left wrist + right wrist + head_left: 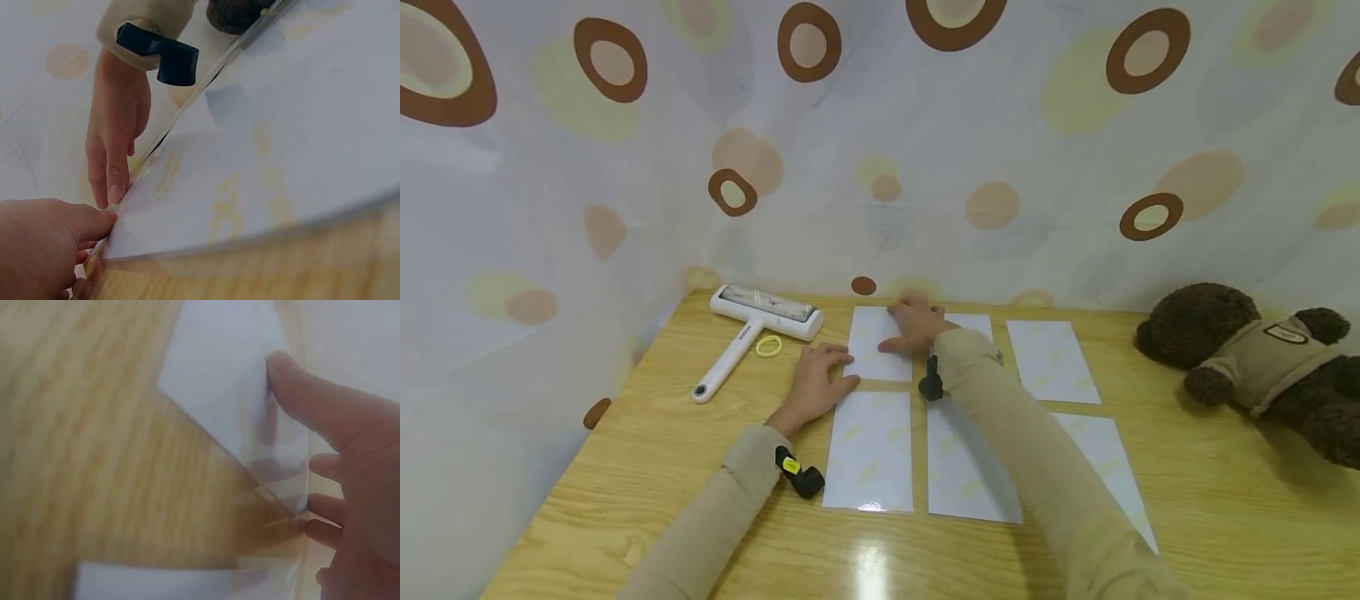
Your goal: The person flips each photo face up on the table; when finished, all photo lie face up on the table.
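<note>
Both hands are at a white rectangular sheet (868,329) with faint yellow marks, lying flat in the back row. My left hand (814,382) touches its left edge, fingers and thumb spread. In the left wrist view, the left thumb (94,219) is at the sheet's corner, and the other fingers are partly hidden below it. My right hand (917,323) reaches over the sheet's far right part, fingers spread. The right wrist view has the right thumb (294,378) over a white sheet (219,369) and fingertips along its edge.
More white sheets lie in rows: front left (871,450), front middle (962,475), back right (1052,362). A white lint roller (730,354) and a yellow ring (768,347) are at the left. A brown teddy bear (1277,358) lies right. A patterned curtain (925,142) borders the wooden table (760,542).
</note>
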A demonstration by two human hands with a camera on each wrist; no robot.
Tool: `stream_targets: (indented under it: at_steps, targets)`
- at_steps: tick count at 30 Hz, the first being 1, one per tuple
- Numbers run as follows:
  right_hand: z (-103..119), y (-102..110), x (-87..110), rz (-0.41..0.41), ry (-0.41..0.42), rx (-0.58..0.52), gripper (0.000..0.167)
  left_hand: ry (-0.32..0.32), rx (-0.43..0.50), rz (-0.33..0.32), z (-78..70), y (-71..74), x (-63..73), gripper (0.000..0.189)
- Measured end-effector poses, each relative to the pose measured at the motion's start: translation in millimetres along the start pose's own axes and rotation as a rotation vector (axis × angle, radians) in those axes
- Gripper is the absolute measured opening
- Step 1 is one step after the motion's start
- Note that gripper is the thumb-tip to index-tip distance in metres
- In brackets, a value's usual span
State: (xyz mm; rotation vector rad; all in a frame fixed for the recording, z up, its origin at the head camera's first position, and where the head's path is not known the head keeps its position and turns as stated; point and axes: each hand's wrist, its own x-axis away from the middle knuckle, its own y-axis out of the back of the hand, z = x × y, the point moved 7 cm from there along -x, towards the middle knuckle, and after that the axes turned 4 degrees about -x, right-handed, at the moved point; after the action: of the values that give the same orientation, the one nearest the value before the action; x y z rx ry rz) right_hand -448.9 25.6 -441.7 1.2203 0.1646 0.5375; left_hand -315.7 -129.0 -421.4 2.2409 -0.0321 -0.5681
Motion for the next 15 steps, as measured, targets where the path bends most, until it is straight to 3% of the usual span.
stream_targets:
  at_steps: [7,15]
  targets:
    - [8,6,7.3,0.019,-0.004,-0.087,0.089,0.015,-0.002,0.033,-1.3,-3.0,-0.4,0.024]
    - [12,9,9.3,0.021,0.026,-0.072,0.091,0.016,-0.003,0.025,-3.4,-2.0,-1.0,0.02]
